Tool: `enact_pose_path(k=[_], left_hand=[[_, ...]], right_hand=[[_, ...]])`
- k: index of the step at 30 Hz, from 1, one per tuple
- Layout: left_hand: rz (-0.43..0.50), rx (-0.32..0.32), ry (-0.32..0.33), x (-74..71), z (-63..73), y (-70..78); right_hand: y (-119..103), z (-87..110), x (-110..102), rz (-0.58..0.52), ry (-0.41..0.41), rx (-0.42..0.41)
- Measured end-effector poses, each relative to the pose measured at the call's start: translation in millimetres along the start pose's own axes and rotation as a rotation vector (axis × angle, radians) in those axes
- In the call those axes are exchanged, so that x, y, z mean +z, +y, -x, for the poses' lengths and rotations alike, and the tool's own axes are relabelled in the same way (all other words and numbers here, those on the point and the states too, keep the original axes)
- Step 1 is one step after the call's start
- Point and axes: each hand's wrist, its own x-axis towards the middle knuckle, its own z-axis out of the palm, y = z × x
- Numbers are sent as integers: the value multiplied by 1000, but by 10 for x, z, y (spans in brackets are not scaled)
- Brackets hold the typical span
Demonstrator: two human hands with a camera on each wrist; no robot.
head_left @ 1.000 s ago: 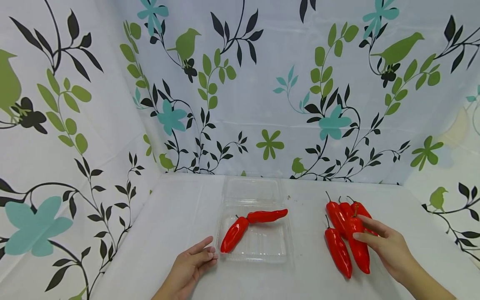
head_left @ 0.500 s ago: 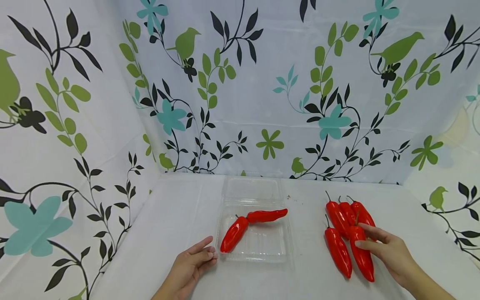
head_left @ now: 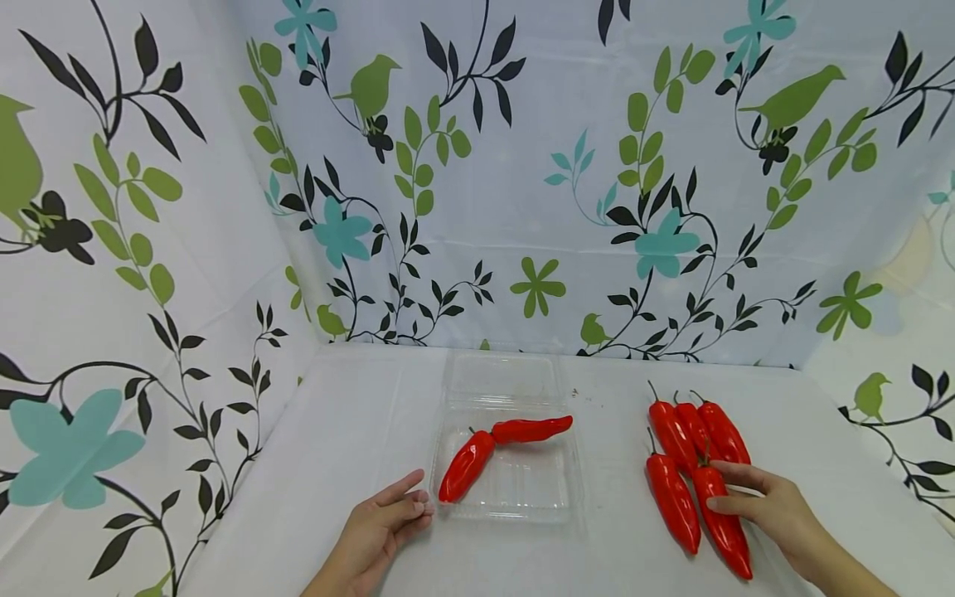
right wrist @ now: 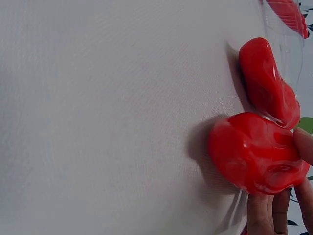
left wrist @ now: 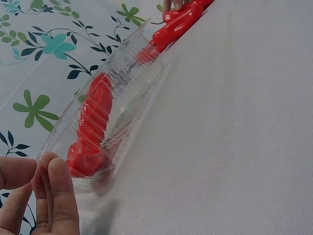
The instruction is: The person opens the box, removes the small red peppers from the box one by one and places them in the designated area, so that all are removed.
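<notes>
My right hand [head_left: 772,506] grips a glossy red chili pepper [head_left: 722,522] near its stem end, thumb on one side and fingers on the other. In the right wrist view this pepper [right wrist: 254,152] points its rounded tip at the camera, with a second pepper [right wrist: 266,81] beside it. My left hand [head_left: 384,526] is at the near left corner of a clear plastic container [head_left: 522,489]. Its thumb and fingertips [left wrist: 58,171] pinch the rim there. Inside the container lie two peppers, one slanting [head_left: 467,467] and one crosswise [head_left: 531,429], their ends meeting.
More red peppers [head_left: 671,435] lie grouped behind and left of my right hand. The container's clear lid [head_left: 503,377] lies folded back toward the rear. A patterned curtain [head_left: 477,207] hangs behind the white table [head_left: 358,414].
My right hand has drawn the gripped pepper toward me and slightly right, away from the group behind it. My left hand and the container have stayed in place.
</notes>
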Motion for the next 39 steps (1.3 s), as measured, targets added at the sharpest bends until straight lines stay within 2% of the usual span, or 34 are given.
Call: enact_pose_path(k=[15, 28, 34, 39], left_hand=[[4, 9, -4, 1, 9, -7], [25, 19, -23, -6, 19, -12], [17, 11, -25, 1, 11, -2], [12, 11, -32, -3, 8, -4]], right_hand=[[19, -48, 73, 86, 49, -54], [35, -41, 111, 147, 100, -69], [-26, 0, 58, 164, 124, -68], [-138, 28, 39, 174, 159, -101]])
